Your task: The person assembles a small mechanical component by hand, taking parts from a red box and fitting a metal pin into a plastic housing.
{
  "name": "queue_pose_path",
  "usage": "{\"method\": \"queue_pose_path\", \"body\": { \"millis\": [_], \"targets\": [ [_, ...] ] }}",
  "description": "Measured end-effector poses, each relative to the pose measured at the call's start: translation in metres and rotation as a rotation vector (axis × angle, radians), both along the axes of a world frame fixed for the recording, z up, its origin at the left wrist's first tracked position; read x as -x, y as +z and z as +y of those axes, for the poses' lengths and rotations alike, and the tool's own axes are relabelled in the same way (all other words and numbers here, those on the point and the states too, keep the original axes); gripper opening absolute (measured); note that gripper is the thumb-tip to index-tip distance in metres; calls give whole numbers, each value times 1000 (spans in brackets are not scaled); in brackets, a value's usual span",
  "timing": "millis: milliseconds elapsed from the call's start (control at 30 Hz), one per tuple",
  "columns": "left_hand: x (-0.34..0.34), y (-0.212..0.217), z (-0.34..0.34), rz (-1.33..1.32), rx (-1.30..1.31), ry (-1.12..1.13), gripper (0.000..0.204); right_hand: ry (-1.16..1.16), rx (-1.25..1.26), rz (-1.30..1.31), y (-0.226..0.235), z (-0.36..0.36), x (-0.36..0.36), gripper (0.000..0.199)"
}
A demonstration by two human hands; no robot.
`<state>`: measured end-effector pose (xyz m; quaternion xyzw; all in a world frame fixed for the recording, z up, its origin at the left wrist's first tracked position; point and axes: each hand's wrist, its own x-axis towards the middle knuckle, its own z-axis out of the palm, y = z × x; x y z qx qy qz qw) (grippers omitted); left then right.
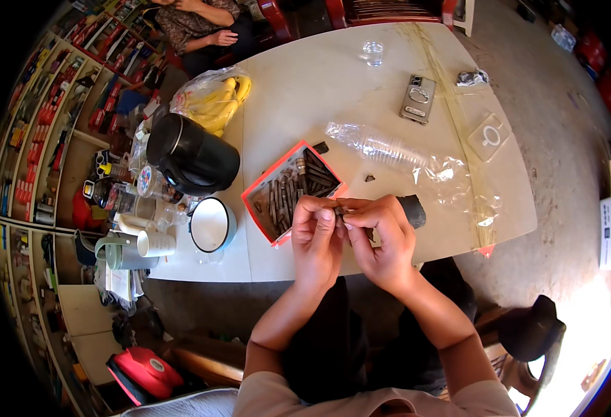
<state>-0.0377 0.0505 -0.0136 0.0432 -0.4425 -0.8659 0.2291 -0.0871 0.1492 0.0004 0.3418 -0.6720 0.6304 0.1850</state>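
Over the table's near edge, my left hand [317,243] and my right hand [387,243] meet, fingertips pinched together. Between them is a small dark piece [339,211], mostly covered by the fingers; its kind does not show. Just beyond my left hand lies an orange-rimmed open box [262,182] filled with dark, slim, rod-like metal pieces [286,201]. A dark grey block-like thing [412,210] shows beside my right hand, partly hidden by it. One small dark bit [369,178] rests on the table past my fingers, and a flat black piece [321,147] lies by the box's far corner.
Left on the table [298,76] are a black kettle [204,156], a white enamel mug [211,226], cups and bagged bananas [218,108]. Clear plastic packaging [395,149], a phone [418,99] and a glass [373,53] lie farther off. Another person [204,28] sits at the far left.
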Motion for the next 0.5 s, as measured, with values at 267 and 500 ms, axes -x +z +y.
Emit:
{"method": "queue_pose_path", "body": {
  "millis": [267, 500],
  "targets": [
    [-1, 4, -1, -26, -24, -3, 9, -2, 31, -19, 2, 0, 1, 17],
    [0, 3, 0, -38, -56, -11, 9, -16, 44, -51, -3, -1, 0, 17]
  ]
}}
